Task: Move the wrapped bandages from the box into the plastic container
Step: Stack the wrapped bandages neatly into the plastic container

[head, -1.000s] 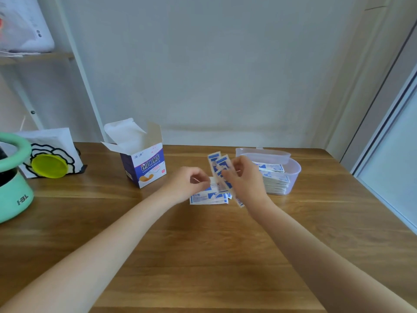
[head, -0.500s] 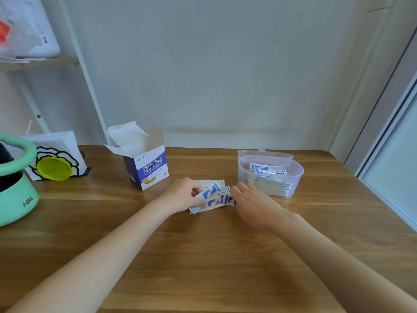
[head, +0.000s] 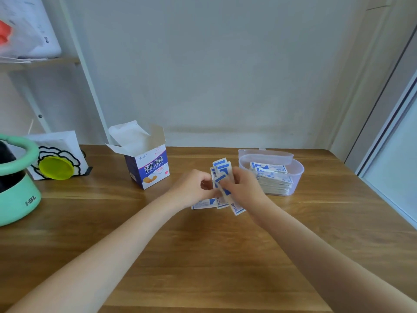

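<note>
Head view: both hands' fingers (head: 225, 185) clamp wrapped bandages (head: 222, 171); box (head: 150, 169) apparently reads "CHUANGKOUTIE".

Wooden table (head: 203, 256) against pale wall (head: 225, 64).

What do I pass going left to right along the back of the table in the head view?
Green tub → white card holder with yellow disc → open bandage box → fan of wrapped bandages held up by both hands → clear plastic container with its bandage stack.
</note>
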{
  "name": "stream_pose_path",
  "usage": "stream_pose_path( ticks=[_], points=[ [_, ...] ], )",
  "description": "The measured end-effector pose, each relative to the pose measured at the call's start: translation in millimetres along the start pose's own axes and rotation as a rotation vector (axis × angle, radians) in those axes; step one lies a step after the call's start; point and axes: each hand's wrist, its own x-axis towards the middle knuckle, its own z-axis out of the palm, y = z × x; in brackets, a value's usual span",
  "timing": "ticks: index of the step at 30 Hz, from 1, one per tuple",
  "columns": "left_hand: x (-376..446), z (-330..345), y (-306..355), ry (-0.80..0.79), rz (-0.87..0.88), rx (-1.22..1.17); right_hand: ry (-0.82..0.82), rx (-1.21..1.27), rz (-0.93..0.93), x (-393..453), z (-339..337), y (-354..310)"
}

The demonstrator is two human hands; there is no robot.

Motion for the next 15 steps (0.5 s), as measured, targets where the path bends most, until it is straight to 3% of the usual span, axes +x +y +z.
stream_pose_path(
  ticks=[4, 7, 9, 12, 15],
  points=[
    [-1.8, 1.6, -8.2, -0.076, -0.021, 0.351, 0.124, -0.570, -0.341, 2.8, -19.6, 4.6],
    [-1.4, 7.5, -12.8, -0.118, -0.032, 0.355, -0.033, -0.998, -0.598, -2.1, -28.7, 16.9],
    [-0.1, 8.2, -11.3, -0.117, -0.051, 0.301, -0.155, -1.138, -0.645, -6.0, -28.5, 26.5],
    [1.6, 8.4, -9.4, -0.134, -0.095, 0.290, -0.240, -1.176, -0.581, -7.3, -24.8, 39.2],
    [0.1, 6.9, -12.4, -0.155, -0.153, 0.239, -0.146, -0.859, -0.385, -6.6, -25.1, 40.5]
  ],
)
